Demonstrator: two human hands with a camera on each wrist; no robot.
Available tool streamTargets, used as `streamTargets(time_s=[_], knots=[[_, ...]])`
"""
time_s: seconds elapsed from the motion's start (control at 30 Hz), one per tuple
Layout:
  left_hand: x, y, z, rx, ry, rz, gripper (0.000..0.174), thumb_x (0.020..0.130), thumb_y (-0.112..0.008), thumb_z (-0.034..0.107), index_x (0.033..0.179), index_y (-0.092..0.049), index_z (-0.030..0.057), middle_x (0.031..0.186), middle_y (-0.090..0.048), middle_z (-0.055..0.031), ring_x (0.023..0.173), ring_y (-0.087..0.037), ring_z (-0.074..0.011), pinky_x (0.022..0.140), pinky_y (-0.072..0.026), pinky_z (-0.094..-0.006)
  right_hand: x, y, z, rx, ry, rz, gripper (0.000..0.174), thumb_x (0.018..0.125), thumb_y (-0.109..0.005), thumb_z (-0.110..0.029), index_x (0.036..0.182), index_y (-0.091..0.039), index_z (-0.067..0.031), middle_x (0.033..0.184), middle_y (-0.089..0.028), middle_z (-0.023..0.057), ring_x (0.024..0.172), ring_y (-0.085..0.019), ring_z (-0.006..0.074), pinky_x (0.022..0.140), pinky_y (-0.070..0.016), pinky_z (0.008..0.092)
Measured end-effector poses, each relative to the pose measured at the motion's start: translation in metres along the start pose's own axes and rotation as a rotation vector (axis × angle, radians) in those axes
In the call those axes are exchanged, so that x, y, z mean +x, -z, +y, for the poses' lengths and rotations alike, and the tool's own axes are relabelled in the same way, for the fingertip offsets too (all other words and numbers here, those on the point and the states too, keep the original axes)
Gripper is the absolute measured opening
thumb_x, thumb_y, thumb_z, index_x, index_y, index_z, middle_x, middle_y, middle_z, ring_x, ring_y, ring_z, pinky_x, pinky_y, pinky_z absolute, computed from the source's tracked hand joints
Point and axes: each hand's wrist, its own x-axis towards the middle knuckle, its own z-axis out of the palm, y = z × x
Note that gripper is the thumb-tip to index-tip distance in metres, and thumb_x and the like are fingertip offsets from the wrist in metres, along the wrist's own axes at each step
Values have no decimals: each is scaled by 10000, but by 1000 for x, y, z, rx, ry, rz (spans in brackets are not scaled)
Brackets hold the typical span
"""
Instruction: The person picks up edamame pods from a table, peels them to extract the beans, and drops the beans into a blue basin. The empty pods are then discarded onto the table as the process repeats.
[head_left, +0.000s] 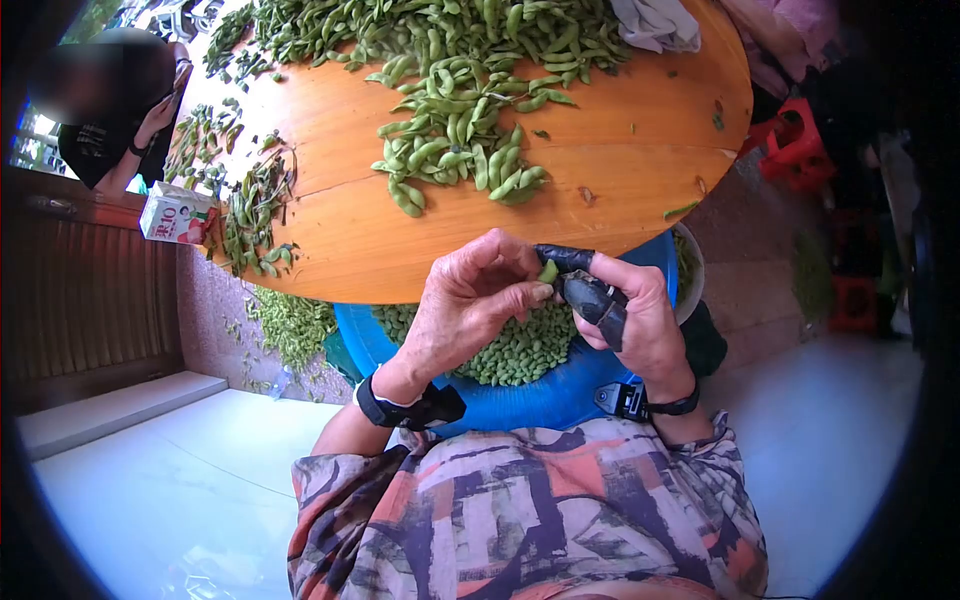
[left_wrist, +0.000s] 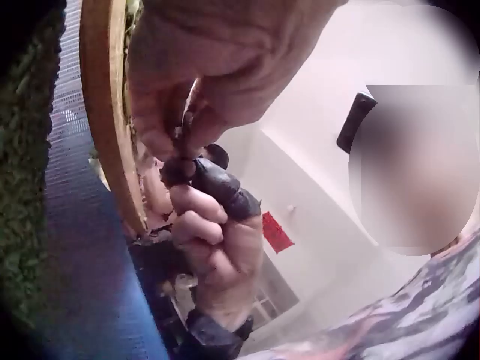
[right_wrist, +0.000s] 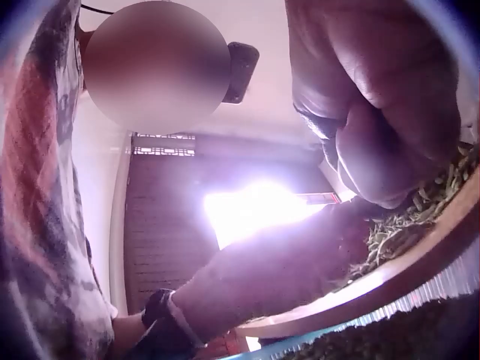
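Observation:
A green soybean pod [head_left: 548, 271] is between my two hands, just past the table edge. My left hand [head_left: 465, 295] pinches it between thumb and forefinger. My right hand [head_left: 640, 315] has black coverings on its thumb and forefinger and grips the pod's other end; those fingertips hide most of it. In the left wrist view the right hand [left_wrist: 214, 225] meets the left fingertips. Below both hands is a blue basin [head_left: 490, 408] holding many shelled green beans [head_left: 525, 350].
A heap of soybean pods [head_left: 470, 110] covers the far part of the round wooden table [head_left: 330, 215]. Wilted pods and a white carton [head_left: 178, 215] lie at its left. Pods pile on the floor [head_left: 290, 325]. Another person sits at upper left; red stools [head_left: 797, 150] stand at right.

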Motion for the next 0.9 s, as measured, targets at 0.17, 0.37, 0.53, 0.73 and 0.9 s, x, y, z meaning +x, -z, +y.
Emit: streamTargets(time_s=[0.17, 0.37, 0.53, 0.73, 0.9], knots=[[3, -4, -6, -110, 26, 10, 252, 849, -705, -29, 1009, -524, 41, 791, -627, -16, 706, -591, -62, 603, -484, -209, -4, 0, -4, -73, 36, 3, 210, 858, -585, -35, 1049, -655, 16, 751, -517, -20, 682, -497, 35, 593, -398, 216], [3, -9, 5, 36, 169, 8, 439, 819, -709, -41, 1142, -426, 47, 763, -632, -36, 702, -595, -79, 612, -472, -217, 0, 5, -1, -297, 220, -26, 174, 822, -612, -11, 988, -628, 36, 783, -525, 77, 753, -509, 140, 711, -428, 282], [3, -11, 3, 109, 190, -3, 461, 808, -686, -60, 1166, -414, 40, 756, -636, -58, 699, -608, -100, 625, -486, -232, -2, 16, 5, -390, 335, -81, 184, 801, -620, -3, 982, -631, 27, 800, -540, 110, 751, -548, 183, 713, -437, 294], [1, -11, -4, -39, 269, -73, 462, 809, -686, -74, 1173, -424, 36, 758, -638, -64, 659, -634, -130, 579, -492, -235, -7, 22, 13, -137, 201, -103, 126, 876, -591, -71, 951, -649, 13, 685, -539, 53, 604, -535, 127, 571, -415, 258], [-3, -16, -25, -604, 320, -256, 391, 852, -695, -22, 1166, -470, 40, 808, -640, -45, 682, -664, -154, 536, -479, -230, -13, 30, 33, 405, -27, -222, 146, 941, -564, -130, 939, -651, -13, 633, -542, -14, 514, -484, 45, 459, -339, 200]])
